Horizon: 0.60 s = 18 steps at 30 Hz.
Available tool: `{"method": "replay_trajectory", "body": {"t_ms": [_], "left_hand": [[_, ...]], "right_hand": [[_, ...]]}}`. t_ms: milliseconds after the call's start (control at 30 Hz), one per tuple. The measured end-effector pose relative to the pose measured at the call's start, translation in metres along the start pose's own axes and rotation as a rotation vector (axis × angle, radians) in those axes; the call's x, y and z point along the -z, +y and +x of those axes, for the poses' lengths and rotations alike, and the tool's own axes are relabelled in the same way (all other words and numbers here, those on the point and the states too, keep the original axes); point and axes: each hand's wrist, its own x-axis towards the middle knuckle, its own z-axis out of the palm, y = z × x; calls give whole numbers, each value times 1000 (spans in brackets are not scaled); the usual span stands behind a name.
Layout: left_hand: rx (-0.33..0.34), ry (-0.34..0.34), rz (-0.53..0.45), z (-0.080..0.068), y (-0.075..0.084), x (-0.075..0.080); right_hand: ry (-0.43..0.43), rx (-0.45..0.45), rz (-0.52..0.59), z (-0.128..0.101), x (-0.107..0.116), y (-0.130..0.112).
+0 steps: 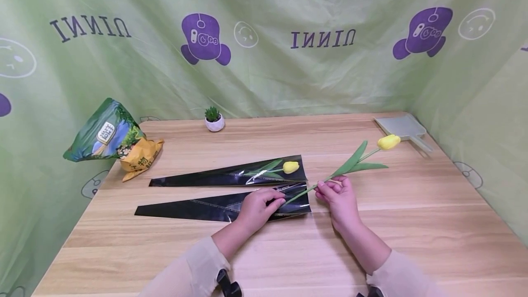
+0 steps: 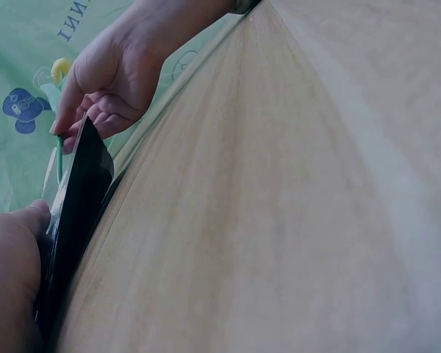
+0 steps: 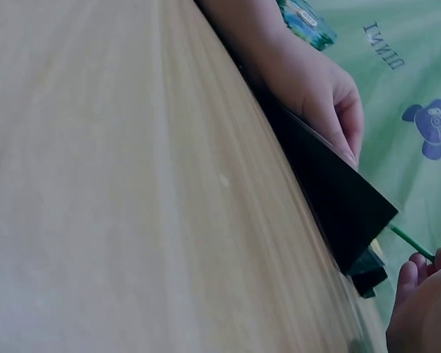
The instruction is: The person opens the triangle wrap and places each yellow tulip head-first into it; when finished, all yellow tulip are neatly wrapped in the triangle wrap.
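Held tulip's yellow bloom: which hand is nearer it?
Right. The right hand pinches the stem below the leaves; the left hand is farther from the bloom, at the nearer black flower sleeve.

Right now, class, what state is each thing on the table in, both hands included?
Far sleeve: lying flat, yellow tulip inside.
Near sleeve: mouth open, no bloom inside.
Held tulip: lower stem at that mouth, bloom outside.
Left hand: gripping near sleeve.
Right hand: pinching the held tulip's stem.
Bag: tilted, contents hidden.
Potted plant: upright.
Dustpan: lying down, unheld.
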Motion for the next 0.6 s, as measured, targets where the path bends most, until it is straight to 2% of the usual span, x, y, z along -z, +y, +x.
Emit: {"method": "replay_trajectory", "body": {"t_ms": [600], "left_hand": [[-18,10,15,0,-2,-2]], "right_hand": [[-44,-35,-2,-10,-19,9]]}}
